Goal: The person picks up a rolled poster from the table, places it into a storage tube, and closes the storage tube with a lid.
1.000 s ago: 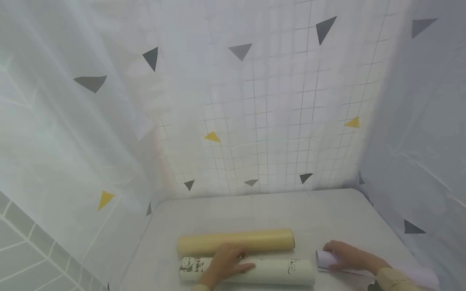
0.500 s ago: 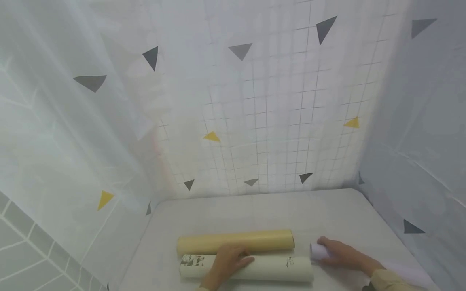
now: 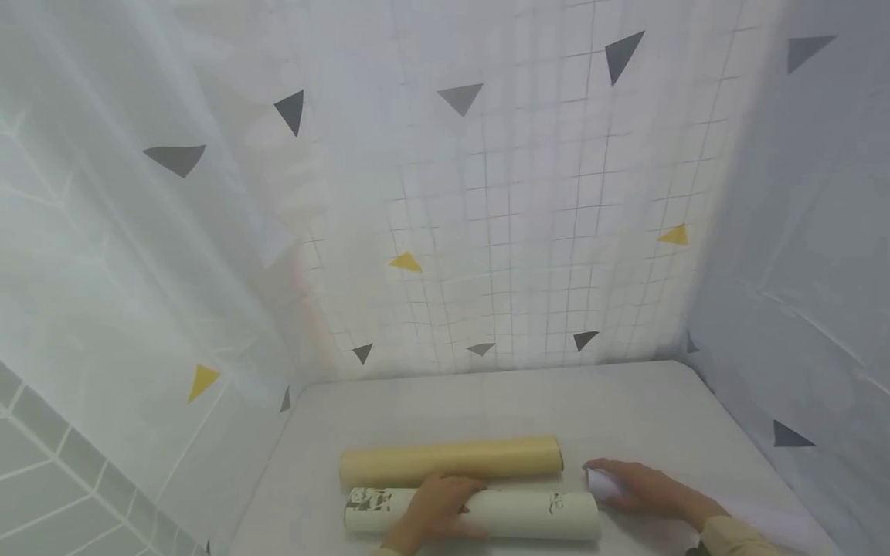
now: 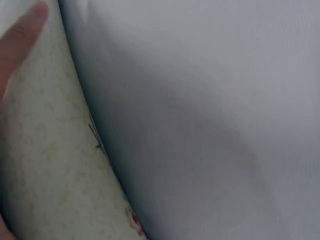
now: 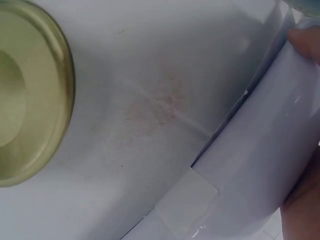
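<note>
A pale roll printed with dark ink-like pictures (image 3: pixel 535 516) lies crosswise in the head view, tilted hardly at all. My left hand (image 3: pixel 434 506) spans this roll, thumb on the near side and fingers over the far side. The left wrist view shows the thumb (image 4: pixel 22 37) against its mottled surface. Farther from me, just behind it, lies a yellow roll (image 3: pixel 389 466). To the right my right hand (image 3: pixel 643 490) grips a glossy white paper roll (image 5: pixel 260 135) near its left end. A strip of clear tape (image 5: pixel 187 200) crosses the white roll's edge. My palm hides part of it.
All the rolls lie on a white-covered table (image 3: pixel 487 401). A translucent curtain with grey and yellow triangles (image 3: pixel 462 99) encloses the back and sides. In the right wrist view a round gold-coloured rimmed disc (image 5: pixel 37 110) is at the left.
My right hand has shifted the white roll a little left, toward the printed roll's end. My left thumb has moved down to the printed roll's near side. The yellow roll has stayed put.
</note>
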`<state>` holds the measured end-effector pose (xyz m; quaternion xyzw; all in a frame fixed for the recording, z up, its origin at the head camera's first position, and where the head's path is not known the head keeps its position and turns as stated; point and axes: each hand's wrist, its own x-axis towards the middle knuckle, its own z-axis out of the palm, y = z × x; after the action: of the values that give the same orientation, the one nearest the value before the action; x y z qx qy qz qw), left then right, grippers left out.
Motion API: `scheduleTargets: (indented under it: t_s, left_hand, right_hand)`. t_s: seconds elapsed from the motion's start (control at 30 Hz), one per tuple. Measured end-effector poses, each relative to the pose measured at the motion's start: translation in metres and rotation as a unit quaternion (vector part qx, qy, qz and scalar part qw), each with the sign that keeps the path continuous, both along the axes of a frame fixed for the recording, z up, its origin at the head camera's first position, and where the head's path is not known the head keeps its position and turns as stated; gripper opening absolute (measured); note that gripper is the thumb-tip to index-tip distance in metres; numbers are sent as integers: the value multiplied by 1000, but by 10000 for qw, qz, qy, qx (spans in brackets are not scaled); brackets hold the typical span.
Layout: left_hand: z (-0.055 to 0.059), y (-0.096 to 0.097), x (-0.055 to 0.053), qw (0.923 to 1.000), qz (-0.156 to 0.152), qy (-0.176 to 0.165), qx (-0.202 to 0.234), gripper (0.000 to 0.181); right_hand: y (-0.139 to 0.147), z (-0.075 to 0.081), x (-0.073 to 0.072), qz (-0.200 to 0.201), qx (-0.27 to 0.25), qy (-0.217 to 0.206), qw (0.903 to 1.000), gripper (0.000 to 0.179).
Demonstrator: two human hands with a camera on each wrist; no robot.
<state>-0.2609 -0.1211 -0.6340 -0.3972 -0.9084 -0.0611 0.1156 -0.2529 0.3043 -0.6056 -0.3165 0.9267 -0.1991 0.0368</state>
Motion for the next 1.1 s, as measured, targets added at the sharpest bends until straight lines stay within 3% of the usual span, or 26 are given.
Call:
scheduleTargets:
  t_s: [0.1, 0.33, 0.53, 0.73, 1.1]
  left_hand:
    - [-1, -1, -1, 10000, -57, -1, 18, 74]
    - [3, 2, 1, 9995, 7, 152, 266, 74]
    - [6, 4, 2, 9991, 82, 249, 327, 72]
    - [6, 6, 1, 9989, 286, -53, 361, 72]
    - [7, 7, 0, 9966, 569, -154, 572, 71]
  right_hand:
    - [-1, 0, -2, 20, 6, -97, 10000, 58]
    - [-4, 9, -5, -365, -14, -1059, 9937, 58]
    - [-7, 7, -4, -42, 5, -922, 9957, 57]
    - [-8, 5, -3, 111, 69, -813, 9966, 58]
    - [-13, 14, 0, -101, 138, -1004, 9948, 65]
